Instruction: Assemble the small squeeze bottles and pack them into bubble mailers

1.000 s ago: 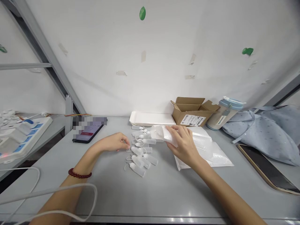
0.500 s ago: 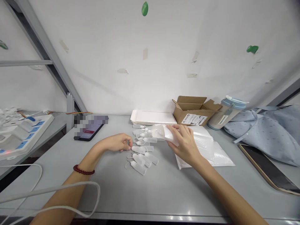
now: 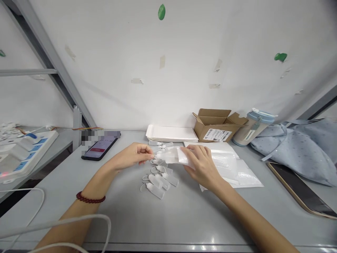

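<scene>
Between the thumb and fingertips of my left hand (image 3: pixel 142 154) is the nozzle end of a small translucent squeeze bottle (image 3: pixel 163 156). Its body points right, at the mouth of a clear plastic bag (image 3: pixel 183 157). My right hand (image 3: pixel 201 163) is closed around that bag from above; whether other bottles are inside cannot be made out. Below and in front lie several loose squeeze bottles (image 3: pixel 156 190) with thin looped cap straps. A few more bottles (image 3: pixel 155 143) rest behind, partly covered by the one I hold.
White padded envelopes (image 3: pixel 229 165) lie under and beyond my right hand. At the back are a stack of white envelopes (image 3: pixel 171 133), an open cardboard box (image 3: pixel 216 130) and a tumbler (image 3: pixel 247 128). Phones (image 3: pixel 98 149) flank the work area. A white cable (image 3: pixel 65 221) crosses my left forearm.
My left hand has lifted a bottle from the pile and moved it up and right to the bag's mouth. My right hand has shifted slightly left and down with the bag.
</scene>
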Demonstrator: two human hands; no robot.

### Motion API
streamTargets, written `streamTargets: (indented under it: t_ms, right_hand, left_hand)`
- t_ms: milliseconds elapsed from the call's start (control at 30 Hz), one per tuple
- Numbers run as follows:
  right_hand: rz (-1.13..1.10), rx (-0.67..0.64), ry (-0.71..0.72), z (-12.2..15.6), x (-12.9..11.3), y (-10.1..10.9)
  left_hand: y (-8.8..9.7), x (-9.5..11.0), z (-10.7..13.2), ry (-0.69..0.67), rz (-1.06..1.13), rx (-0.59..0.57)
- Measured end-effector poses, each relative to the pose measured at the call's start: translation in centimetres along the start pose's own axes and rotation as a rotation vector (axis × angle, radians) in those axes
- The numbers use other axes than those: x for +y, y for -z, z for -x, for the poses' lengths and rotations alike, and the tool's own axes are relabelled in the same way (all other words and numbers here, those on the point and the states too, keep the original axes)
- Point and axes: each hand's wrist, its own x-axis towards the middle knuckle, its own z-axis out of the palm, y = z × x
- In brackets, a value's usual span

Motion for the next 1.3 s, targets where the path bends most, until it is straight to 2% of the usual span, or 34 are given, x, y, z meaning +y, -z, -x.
streamTargets:
  t_ms: [200, 400, 533, 633, 767, 867, 1033, 1167, 1300]
  right_hand:
    - [-0.020, 0.005, 0.031, 0.0, -0.8, 0.1]
    - [-0.063, 0.000, 0.103, 0.1, -1.4, -0.1]
    - [-0.074, 0.019, 0.116, 0.1, -1.5, 0.1]
    - [-0.084, 0.057, 0.074, 0.0, -1.0, 0.5]
    - [-0.062, 0.138, -0.012, -0.1, 0.3, 0.9]
    - [-0.035, 0.177, -0.047, -0.1, 1.2, 0.9]
    - [-0.035, 0.184, -0.068, -0.2, 1.6, 0.6]
    - [-0.037, 0.172, -0.071, -0.2, 1.5, 0.5]
    - [-0.048, 0.159, -0.068, -0.2, 1.4, 0.4]
  left_hand:
    - [-1.3, -0.1, -0.5, 0.012, 0.076, 0.165]
    - [-5.2, -0.1, -1.2, 0.001, 0.155, 0.154]
    - [-6.7, 0.6, -0.6, -0.146, 0.014, 0.160]
    - [-6.0, 0.9, -0.4, -0.159, -0.026, 0.156]
    - [-3.8, 0.2, -0.7, -0.054, -0.059, 0.305]
    - [-3.0, -0.8, -1.2, -0.002, -0.189, 0.321]
    - [-3.7, -2.0, -1.9, 0.010, -0.330, 0.212]
    - [-4.2, -2.1, -2.0, -0.001, -0.352, 0.210]
    - [-3.9, -1.9, -2.0, -0.018, -0.300, 0.204]
